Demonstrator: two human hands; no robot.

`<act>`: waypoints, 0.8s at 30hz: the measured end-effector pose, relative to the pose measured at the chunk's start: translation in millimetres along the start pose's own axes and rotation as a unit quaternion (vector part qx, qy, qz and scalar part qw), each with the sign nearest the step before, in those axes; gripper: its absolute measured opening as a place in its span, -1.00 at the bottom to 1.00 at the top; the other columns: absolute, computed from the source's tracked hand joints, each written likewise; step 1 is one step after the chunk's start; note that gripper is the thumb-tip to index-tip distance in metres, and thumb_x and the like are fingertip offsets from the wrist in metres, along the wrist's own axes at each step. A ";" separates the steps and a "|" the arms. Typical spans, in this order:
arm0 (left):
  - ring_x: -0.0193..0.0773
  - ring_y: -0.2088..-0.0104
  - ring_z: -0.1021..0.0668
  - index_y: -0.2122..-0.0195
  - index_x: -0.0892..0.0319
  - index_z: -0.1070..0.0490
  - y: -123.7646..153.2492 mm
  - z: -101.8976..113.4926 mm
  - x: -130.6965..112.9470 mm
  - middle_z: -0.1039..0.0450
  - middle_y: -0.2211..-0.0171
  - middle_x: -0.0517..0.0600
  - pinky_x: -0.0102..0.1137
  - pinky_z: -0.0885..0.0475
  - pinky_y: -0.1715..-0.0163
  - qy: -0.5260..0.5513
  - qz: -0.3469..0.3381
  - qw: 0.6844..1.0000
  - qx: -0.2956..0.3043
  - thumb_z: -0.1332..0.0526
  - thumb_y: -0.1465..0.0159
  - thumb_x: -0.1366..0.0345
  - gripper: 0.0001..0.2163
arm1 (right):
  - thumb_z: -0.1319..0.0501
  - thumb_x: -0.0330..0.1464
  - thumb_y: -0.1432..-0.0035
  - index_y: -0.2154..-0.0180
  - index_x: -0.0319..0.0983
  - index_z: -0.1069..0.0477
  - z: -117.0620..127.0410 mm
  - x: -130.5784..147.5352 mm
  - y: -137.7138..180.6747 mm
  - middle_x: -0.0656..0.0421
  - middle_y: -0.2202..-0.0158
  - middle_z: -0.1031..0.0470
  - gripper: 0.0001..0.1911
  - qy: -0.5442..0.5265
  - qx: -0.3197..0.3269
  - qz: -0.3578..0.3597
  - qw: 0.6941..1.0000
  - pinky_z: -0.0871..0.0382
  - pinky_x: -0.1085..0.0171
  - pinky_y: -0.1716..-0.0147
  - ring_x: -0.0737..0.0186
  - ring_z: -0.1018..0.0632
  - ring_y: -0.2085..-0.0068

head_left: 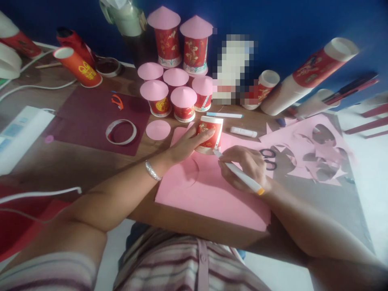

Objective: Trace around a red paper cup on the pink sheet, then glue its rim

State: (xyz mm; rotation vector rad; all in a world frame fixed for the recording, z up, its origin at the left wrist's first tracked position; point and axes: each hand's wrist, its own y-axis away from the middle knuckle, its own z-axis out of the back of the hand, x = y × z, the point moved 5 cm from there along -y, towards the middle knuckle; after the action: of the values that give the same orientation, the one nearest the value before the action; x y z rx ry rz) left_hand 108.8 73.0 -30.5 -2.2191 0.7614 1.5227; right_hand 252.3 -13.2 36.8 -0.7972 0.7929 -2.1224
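My left hand (194, 139) is wrapped round a short red paper tube (207, 136) with gold figures and white bands at top and bottom. The tube stands over a stack of pink paper sheets (194, 194). In my right hand (245, 163) is a white marker (242, 176) with an orange end, its tip at the tube's lower white band. Black-handled scissors (268, 159) lie just beyond my right hand, partly hidden by it. A pink paper disc (158, 129) lies to the left of the tube.
Several red tubes with pink cone tops (183, 103) stand at the back. Tape rolls (121, 132), a glue stick (243, 132) and another marker (224, 115) lie around. Cut pink scraps (330, 153) and a tall tube (309, 76) are at right, a white power strip (24, 137) at left.
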 end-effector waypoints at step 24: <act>-0.13 -0.02 -0.66 -0.05 0.10 -0.44 0.8 -2.8 0.1 -0.59 -0.01 0.04 -0.23 -0.65 -0.02 0.001 0.021 1.000 0.001 -0.32 -0.39 0.03 -0.67 | -0.30 -0.54 -0.28 0.10 -0.13 -0.43 1.8 -8.0 0.3 0.22 0.34 -0.64 -0.77 0.006 -0.011 -0.010 1.000 -0.59 0.29 0.46 0.25 -0.67 0.40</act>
State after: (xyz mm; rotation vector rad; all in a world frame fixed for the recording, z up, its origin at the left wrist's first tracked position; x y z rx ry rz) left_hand 110.3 70.8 -29.5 -2.2172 0.8140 1.5381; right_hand 258.1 -7.7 35.4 -0.8080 0.8180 -2.1410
